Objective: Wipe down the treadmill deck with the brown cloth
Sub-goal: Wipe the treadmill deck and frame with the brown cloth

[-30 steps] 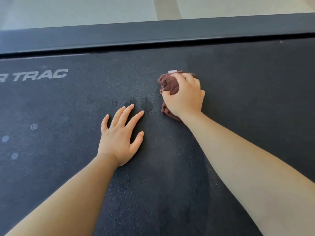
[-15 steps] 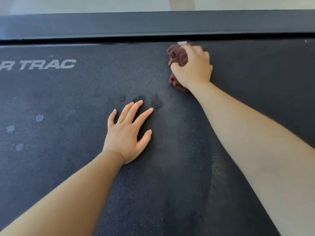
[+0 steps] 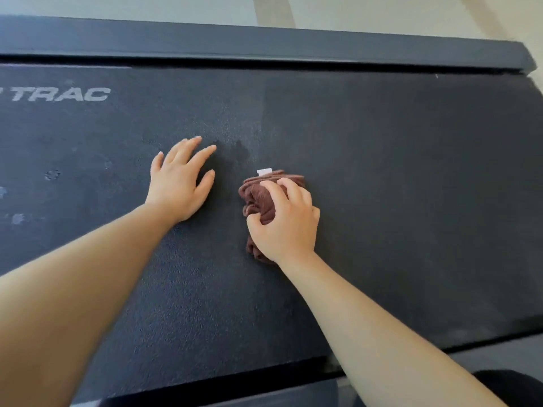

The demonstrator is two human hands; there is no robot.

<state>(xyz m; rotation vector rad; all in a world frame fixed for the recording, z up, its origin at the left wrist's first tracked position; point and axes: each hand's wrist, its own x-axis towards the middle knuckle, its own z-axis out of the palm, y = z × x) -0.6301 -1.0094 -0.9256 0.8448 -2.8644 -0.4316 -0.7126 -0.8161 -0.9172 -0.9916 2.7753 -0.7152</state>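
Note:
The dark treadmill deck (image 3: 396,177) fills most of the view, with white "TRAC" lettering (image 3: 61,94) at the upper left. My right hand (image 3: 286,223) grips a bunched brown cloth (image 3: 258,198) with a small white tag and presses it on the belt near the middle. Beside it, my left hand (image 3: 180,179) lies flat on the belt, fingers spread and straight. A darker damp patch (image 3: 241,148) shows just beyond the left fingertips.
A dark side rail (image 3: 264,42) runs along the far edge, pale floor beyond it. The near side rail (image 3: 293,392) crosses the bottom. Several pale spots (image 3: 53,174) mark the belt at the left.
My right hand has pulled the cloth back from the far rail toward me, to the middle of the belt. The left hand stays flat in place. The view has shifted.

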